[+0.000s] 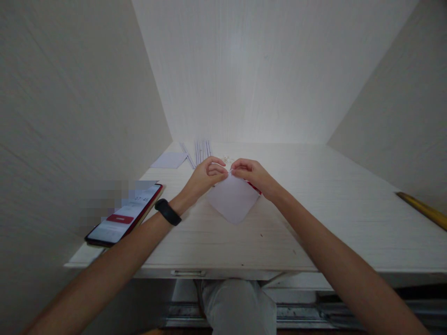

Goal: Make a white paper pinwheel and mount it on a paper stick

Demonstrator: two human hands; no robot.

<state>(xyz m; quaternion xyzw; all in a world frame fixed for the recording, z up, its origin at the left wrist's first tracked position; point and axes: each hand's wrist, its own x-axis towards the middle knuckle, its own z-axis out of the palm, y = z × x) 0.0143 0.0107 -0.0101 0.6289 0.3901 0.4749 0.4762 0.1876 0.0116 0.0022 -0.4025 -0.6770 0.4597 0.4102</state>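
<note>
A white sheet of paper [232, 200] is held up over the desk [314, 218], one corner hanging toward me. My left hand [206, 176] pinches its top edge from the left. My right hand [253, 176] pinches the same edge from the right, fingertips of both hands almost touching. Something red shows behind the paper under my right hand. A black band sits on my left wrist [168, 211].
A phone [125, 216] with a lit screen lies at the desk's left edge. More white sheets [169, 160] and thin paper strips [201, 151] lie at the back left. A yellow ruler [422, 209] lies at the far right. Walls enclose the desk on three sides.
</note>
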